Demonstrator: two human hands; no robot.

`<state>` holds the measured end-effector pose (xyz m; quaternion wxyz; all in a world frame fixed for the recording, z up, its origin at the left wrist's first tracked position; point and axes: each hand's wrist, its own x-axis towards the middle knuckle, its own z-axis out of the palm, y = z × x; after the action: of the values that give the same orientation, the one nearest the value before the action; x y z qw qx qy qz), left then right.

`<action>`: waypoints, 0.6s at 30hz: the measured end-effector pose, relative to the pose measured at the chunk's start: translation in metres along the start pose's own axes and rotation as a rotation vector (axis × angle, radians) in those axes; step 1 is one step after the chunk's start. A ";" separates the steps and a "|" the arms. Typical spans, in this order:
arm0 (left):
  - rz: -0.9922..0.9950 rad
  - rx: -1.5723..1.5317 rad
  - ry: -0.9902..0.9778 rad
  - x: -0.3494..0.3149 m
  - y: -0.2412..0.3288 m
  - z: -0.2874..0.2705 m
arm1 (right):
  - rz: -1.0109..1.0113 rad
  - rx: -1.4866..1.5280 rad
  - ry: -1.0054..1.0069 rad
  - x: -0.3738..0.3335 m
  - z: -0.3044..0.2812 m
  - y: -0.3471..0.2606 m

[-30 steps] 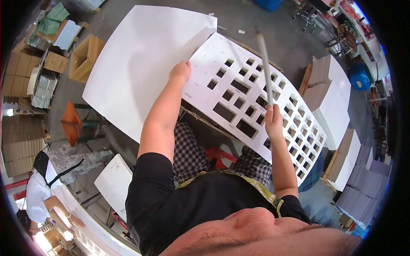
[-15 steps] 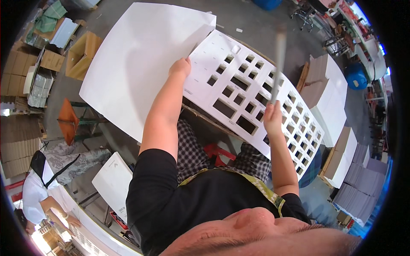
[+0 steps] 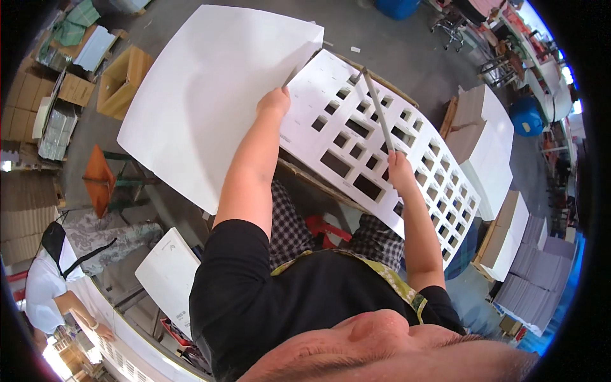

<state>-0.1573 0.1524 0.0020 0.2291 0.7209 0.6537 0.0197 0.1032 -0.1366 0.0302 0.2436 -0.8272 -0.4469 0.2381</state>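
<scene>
A white board with many rectangular cut-out openings [image 3: 307,135] lies slantwise in front of me. To its left is a large plain white sheet [image 3: 191,83], its right edge beside the board. My left hand [image 3: 273,103] is closed at the meeting edges of sheet and board; its fingertips are partly hidden. In my right hand [image 3: 400,170], above the board's middle, I grip a long thin grey rod [image 3: 379,113]. The rod slants away to the left, its far end at the openings near the board's far edge. Whether that end touches is unclear.
Stacked white boards [image 3: 487,143] stand right of the board, with grey stacks [image 3: 531,280] nearer. A wooden box [image 3: 124,83] and cardboard cartons [image 3: 76,89] are at the left. Another person [image 3: 54,286] works at a table at lower left. A red stool [image 3: 326,230] shows below the board.
The rod has swung down and left, from upright above the board to slanting across its openings. My right hand has shifted slightly left; my left hand has moved slightly right.
</scene>
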 end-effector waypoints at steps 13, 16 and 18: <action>-0.031 -0.007 -0.018 -0.005 0.005 -0.004 | 0.037 -0.005 0.041 -0.002 -0.014 -0.012; -0.023 0.006 -0.019 -0.005 0.001 -0.006 | 0.079 0.170 0.107 -0.012 -0.031 -0.033; -0.008 -0.017 -0.010 0.004 -0.004 0.002 | -0.048 0.242 0.173 -0.009 -0.021 -0.027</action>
<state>-0.1600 0.1554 -0.0018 0.2385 0.7163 0.6554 0.0209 0.0946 -0.1347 0.0643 0.3846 -0.7984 -0.4118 0.2124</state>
